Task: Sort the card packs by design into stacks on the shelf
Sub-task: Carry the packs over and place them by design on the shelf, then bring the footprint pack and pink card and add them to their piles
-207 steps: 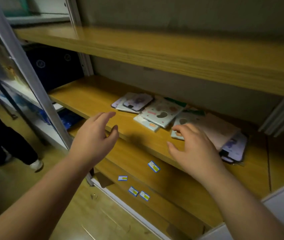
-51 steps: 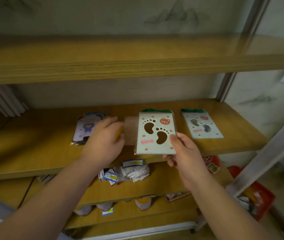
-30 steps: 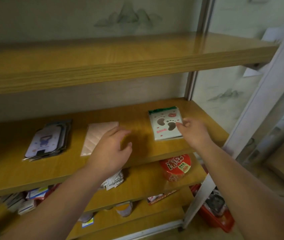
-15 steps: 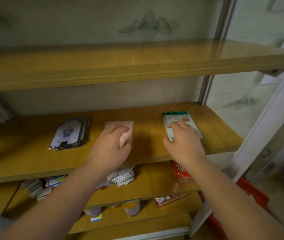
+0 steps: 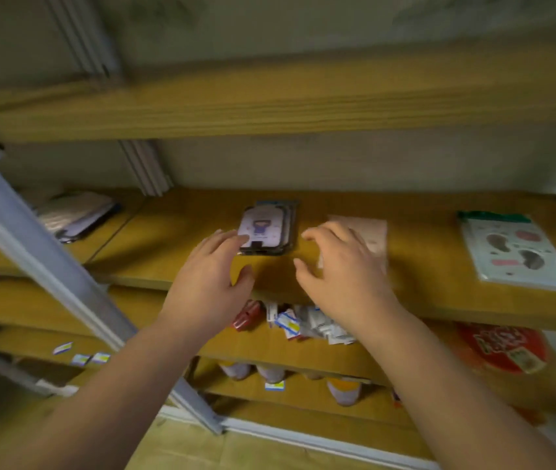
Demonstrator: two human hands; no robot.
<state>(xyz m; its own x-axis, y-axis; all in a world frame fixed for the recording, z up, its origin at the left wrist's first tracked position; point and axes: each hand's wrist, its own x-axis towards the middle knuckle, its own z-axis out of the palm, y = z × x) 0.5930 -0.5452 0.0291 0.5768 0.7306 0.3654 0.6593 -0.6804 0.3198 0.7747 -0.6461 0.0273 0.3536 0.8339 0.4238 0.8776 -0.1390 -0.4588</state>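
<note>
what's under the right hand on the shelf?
A pale pink pack lies flat on the shelf, partly under the right hand. Its far right corner shows; the hand covers the rest, so any design is hidden.

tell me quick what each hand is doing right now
Left hand: open, fingertips touching the lilac cartoon card pack stack, gripping nothing.
Right hand: open, fingers spread over the pale pink card pack, holding nothing.

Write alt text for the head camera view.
Two bare hands reach over a wooden shelf: the left hand touches a purple card pack stack, the right hand hovers by a pink pack; a green-topped footprint pack lies right.
</note>
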